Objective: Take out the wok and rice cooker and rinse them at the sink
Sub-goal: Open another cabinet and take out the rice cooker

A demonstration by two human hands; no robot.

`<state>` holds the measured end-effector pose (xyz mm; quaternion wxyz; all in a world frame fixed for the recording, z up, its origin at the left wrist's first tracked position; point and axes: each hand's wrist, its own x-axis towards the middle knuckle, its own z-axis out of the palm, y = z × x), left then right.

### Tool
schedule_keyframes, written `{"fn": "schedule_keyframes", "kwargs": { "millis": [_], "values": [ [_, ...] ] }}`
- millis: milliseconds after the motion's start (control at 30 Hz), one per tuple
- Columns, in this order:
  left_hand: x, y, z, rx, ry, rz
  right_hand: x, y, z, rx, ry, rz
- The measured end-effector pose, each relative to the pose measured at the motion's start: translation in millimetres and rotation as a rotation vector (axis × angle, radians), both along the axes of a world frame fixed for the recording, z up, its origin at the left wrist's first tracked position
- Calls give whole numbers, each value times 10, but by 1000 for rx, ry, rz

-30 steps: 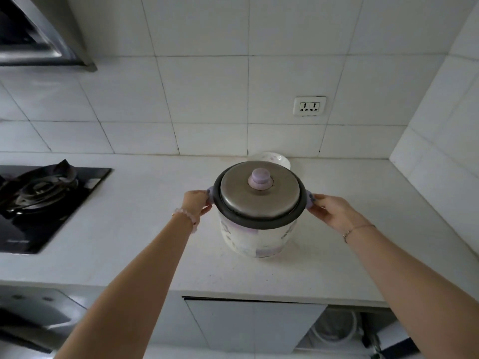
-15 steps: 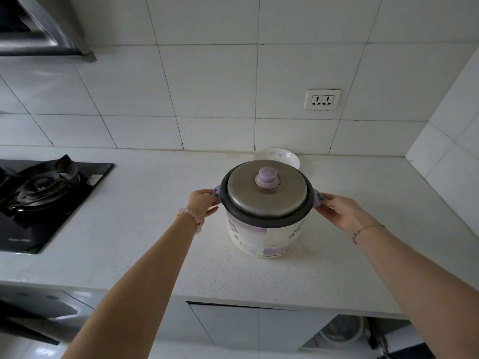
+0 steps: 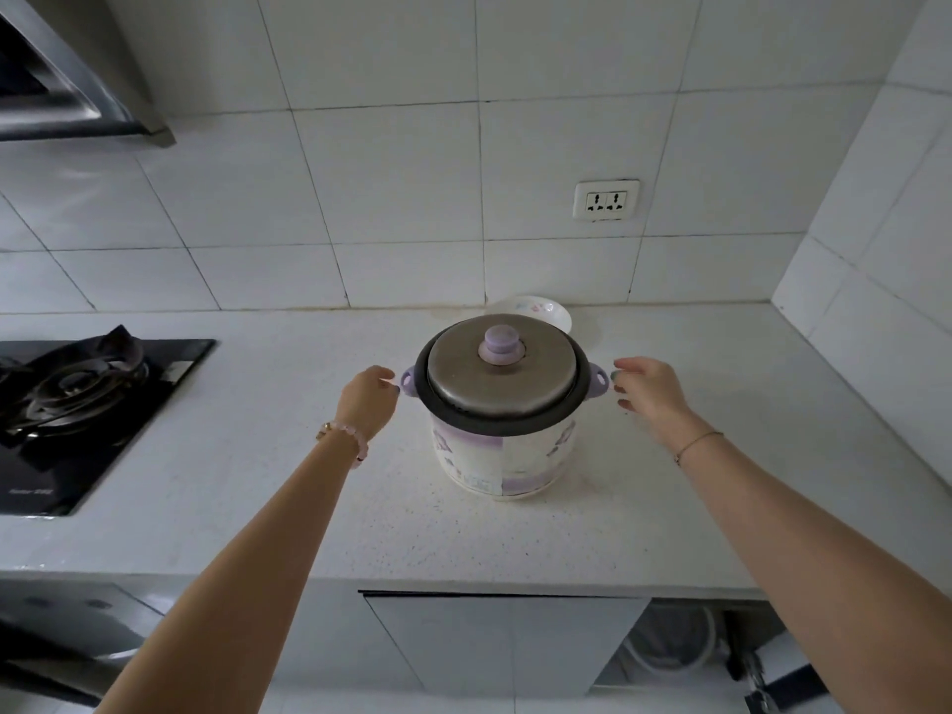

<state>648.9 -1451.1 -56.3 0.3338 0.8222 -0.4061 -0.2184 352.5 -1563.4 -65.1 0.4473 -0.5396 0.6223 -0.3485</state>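
A white rice cooker with purple flower prints stands upright on the white countertop. Its metal lid has a purple knob and sits inside a dark rim, with a small purple handle on each side. My left hand hovers just beside the left handle, fingers loosely curled, holding nothing. My right hand is a short gap away from the right handle, fingers relaxed and empty. No wok or sink is in view.
A white bowl sits right behind the cooker against the tiled wall. A black gas stove lies at the left under a range hood. A wall socket is above. An open cabinet shows below the counter's front edge.
Both hands held the cooker's side handles before; now they have let go and drawn slightly outward. The cooker stands on the counter, and the camera has shifted a little.
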Motion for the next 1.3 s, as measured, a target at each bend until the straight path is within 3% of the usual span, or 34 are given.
{"fn": "schedule_keyframes", "kwargs": {
  "millis": [133, 267, 333, 467, 1000, 1133, 1300],
  "values": [
    [-300, 264, 185, -187, -494, -140, -55, 322, 71, -417, 365, 112],
    [-806, 569, 294, -395, -758, -240, -168, 802, 134, -894, 553, 83],
    [-1054, 702, 282, -452, -853, -299, -283, 1007, 143, -981, 671, 102],
    [-1534, 943, 214, -517, -946, -373, -559, 1413, 138, -944, 795, 148],
    [-3225, 1814, -40, -488, -1013, -478, -2462, 2615, -331, -790, 857, -26],
    [-3650, 2111, -61, -473, -983, -468, -3166, 2814, -708, -612, 969, -47],
    [-3985, 2547, -146, -426, -971, -462, -3909, 3070, -1301, -227, 1112, 40]
  ]
}}
